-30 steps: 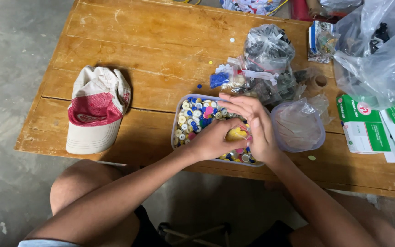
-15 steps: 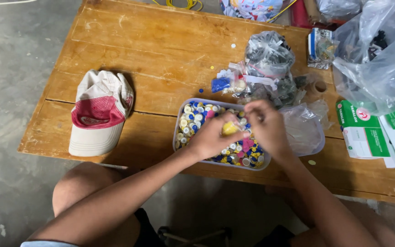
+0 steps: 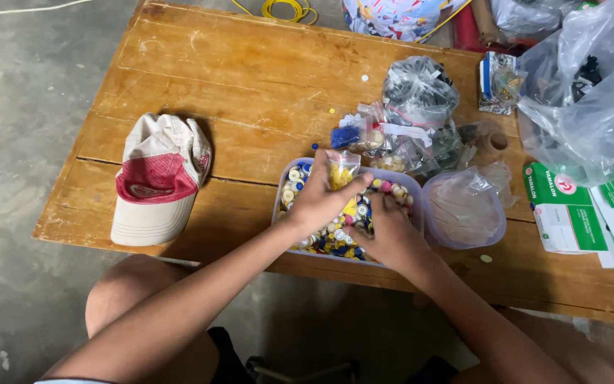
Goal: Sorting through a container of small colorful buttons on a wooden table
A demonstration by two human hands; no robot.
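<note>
Head view: the left hand (image 3: 321,203) is gripping a small clear bag of yellow buttons (image 3: 341,168), holding it upright over the tray of mixed buttons (image 3: 283,186), which is sitting at the near edge of the wooden table (image 3: 236,92). The right hand (image 3: 386,231) is digging into the tray, fingers curled among the buttons; whether it is holding any cannot be told. A red-and-white cap (image 3: 158,178) is lying toward the near left corner. A round clear container (image 3: 465,210) is sitting just right of the tray.

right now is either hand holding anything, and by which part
The left hand holds a small clear bag of yellow buttons, pinched at its lower part. The right hand is down among the buttons in the tray; whether it grips any cannot be told.
</note>
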